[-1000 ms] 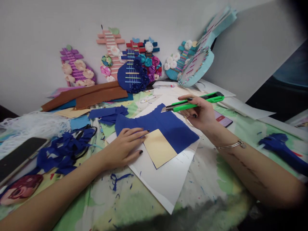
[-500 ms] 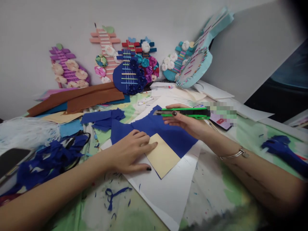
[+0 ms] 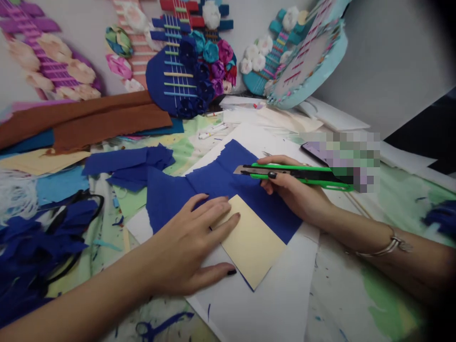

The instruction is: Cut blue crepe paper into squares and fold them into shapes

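Note:
Spread flat, my left hand [image 3: 199, 242] has its fingertips on the left corner of a pale yellow square card [image 3: 254, 242]. The card lies over a blue sheet of crepe-like paper [image 3: 213, 171], whose upper edge is jagged; a thin blue strip shows under the card's lower left edge. Fingers wrapped round a green and black utility knife [image 3: 302, 175], my right hand [image 3: 292, 190] is above the blue sheet's right side. The knife's blade is out and points left, apart from the card. Beneath everything is a white board [image 3: 281, 299].
Blue scraps [image 3: 46, 237] and white strings [image 3: 17, 194] are heaped at the left. Brown paper [image 3: 107, 123] lies behind them. Several decorated paper guitars, one dark blue [image 3: 167, 80], lean against the wall. A partly blurred phone [image 3: 327, 156] lies beyond my right hand.
The view has come closer and dipped, so everything looks larger. My left hand stays on the card's corner. The knife remains in my right hand, above the blue sheet.

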Available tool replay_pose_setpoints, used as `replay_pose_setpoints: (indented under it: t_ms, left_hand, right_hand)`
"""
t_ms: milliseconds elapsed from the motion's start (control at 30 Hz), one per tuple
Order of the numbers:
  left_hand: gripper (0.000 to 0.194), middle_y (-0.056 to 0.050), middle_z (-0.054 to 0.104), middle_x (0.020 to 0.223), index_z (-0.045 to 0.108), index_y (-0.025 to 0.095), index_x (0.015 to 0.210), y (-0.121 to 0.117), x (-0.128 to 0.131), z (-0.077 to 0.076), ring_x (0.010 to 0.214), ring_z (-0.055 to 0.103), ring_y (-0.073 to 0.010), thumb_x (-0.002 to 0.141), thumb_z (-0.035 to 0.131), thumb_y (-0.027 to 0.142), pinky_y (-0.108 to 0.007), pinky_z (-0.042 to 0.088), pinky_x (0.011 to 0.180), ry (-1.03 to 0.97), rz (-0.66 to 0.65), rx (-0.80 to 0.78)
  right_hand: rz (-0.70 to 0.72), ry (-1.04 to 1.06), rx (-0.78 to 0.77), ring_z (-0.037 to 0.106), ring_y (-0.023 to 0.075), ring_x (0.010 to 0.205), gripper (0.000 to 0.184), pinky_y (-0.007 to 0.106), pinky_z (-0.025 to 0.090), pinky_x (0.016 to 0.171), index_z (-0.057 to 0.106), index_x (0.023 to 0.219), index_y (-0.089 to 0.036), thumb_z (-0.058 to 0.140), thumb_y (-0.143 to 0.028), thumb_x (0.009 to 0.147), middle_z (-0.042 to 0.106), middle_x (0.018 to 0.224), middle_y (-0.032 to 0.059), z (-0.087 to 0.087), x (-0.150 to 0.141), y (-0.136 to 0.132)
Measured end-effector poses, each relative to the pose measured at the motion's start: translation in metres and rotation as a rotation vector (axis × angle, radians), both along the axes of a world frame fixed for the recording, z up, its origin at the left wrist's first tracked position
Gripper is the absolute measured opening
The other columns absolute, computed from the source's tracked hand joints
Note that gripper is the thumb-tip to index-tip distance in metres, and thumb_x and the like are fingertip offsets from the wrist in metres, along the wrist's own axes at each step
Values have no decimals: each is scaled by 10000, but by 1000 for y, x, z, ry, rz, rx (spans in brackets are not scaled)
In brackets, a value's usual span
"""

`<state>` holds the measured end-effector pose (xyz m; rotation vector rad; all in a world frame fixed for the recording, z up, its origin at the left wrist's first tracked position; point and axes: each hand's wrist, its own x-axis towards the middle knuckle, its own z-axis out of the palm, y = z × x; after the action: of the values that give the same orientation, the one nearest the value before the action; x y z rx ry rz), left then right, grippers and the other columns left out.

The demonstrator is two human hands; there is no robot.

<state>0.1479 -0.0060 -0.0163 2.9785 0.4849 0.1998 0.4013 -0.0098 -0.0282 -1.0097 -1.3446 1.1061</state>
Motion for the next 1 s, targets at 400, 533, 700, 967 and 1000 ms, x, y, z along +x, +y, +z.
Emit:
replay_pose_setpoints:
  t_ms: [400,533,700,967,1000]
  left_hand:
    - [593,-141,269,1517,289,265,1443,5,0,-4,1371,285,-358,894,472,399,-625,264,1060,58,-77,-70]
    - [604,-131,260,1522,283,281,1448,4,-1,-5,1362,301,-368,891,477,415,-639,276,1049,47,-73,-48]
    - [639,-109,218,1538,245,293,1463,5,-2,-7,1358,302,-381,885,482,426,-645,298,1039,36,-79,-14]
    - [684,-74,207,1544,203,319,1472,3,-3,-12,1379,269,-353,869,499,448,-635,303,1050,32,-63,10]
    - [689,-72,216,1542,206,318,1472,3,-4,-13,1377,273,-354,864,507,441,-634,307,1049,25,-61,7]
  right_hand:
    - [19,-43,-25,608,125,718,265,261,499,698,625,1109,-220,533,-210,860,669,889,28,0,1,0]
    - [88,-98,5,650,145,749,287,293,531,730,607,1157,-194,526,-231,885,689,943,55,3,2,-3]
    - [91,-263,89,686,163,803,311,304,558,740,595,1188,-226,556,-276,883,685,1043,59,10,2,-14]
    - [-135,-590,274,694,180,703,271,281,563,619,693,979,-270,627,-156,742,733,894,11,18,-9,-29]
    - [-146,-615,299,688,177,666,292,282,559,594,688,986,-287,616,-152,738,734,873,2,18,-10,-30]
